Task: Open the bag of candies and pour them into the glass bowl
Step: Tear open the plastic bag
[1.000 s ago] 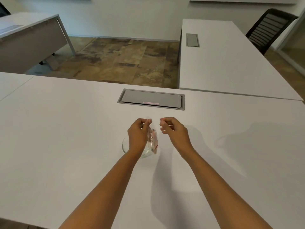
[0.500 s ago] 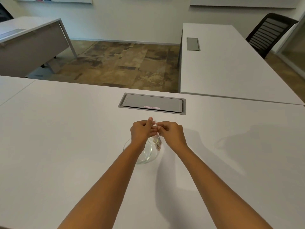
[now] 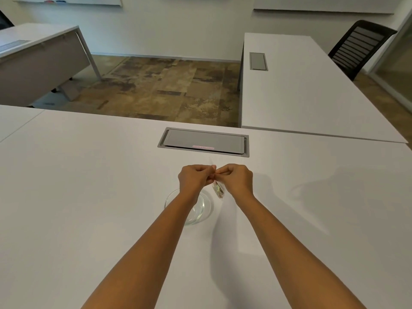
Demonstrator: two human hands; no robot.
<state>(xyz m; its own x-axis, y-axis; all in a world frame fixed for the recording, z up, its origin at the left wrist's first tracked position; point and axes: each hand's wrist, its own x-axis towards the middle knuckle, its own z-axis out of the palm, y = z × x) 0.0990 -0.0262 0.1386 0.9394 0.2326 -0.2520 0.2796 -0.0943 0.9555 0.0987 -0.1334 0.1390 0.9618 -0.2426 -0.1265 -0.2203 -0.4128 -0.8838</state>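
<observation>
Both hands, left [image 3: 194,178] and right [image 3: 236,179], pinch the top of the bag [image 3: 218,190], knuckles touching, above the bowl [image 3: 201,210] on the desk [image 3: 89,197].

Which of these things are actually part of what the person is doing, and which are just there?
In use: bag of candies, glass bowl, left hand, right hand.

Just there: cable hatch, black chair, side table.

A narrow pink label [image 3: 203,147] with small print sits on the front edge of the grey cable hatch [image 3: 203,142] set into the white table [image 3: 89,186]. Its lettering is too small to read. No other text shows.
</observation>
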